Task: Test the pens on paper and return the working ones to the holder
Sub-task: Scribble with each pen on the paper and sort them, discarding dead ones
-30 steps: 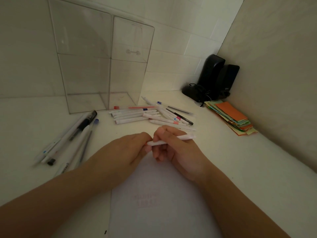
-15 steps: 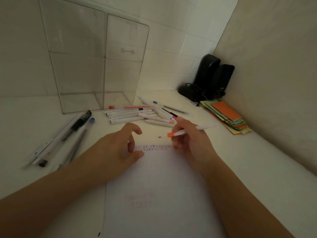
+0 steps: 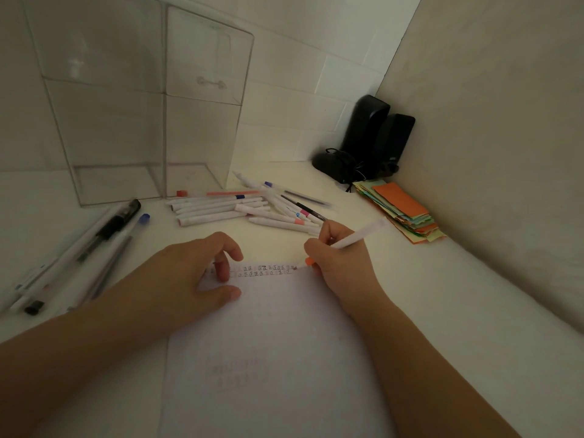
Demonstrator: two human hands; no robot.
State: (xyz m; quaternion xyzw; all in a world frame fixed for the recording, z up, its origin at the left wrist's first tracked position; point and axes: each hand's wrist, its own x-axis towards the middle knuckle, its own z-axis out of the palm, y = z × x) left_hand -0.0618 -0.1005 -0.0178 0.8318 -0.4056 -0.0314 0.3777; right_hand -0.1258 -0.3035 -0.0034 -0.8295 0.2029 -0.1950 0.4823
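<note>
The right hand [image 3: 339, 257] holds a white pen with an orange tip [image 3: 357, 237] in a writing grip, its fingers curled around the barrel, and the orange tip touches the top edge of the sheet of paper [image 3: 275, 343], at the right end of two short rows of small written marks [image 3: 265, 270]. The left hand [image 3: 196, 276] rests on the upper left part of the same sheet; its fingers are bent loosely and hold nothing, with the fingertips pressing on the paper beside the marks. Behind the hands a pile of white pens [image 3: 240, 208] with coloured tips lies on the white desk [image 3: 474, 311]. A clear acrylic holder [image 3: 142, 99] stands behind this pile, against the wall, and no pen is seen inside it. On the left lie several ballpoint pens [image 3: 85, 251], apart from the pile. In the far right corner stand two black speakers [image 3: 376, 137], and a stack of coloured paper notes [image 3: 401, 210] lies near them.
</note>
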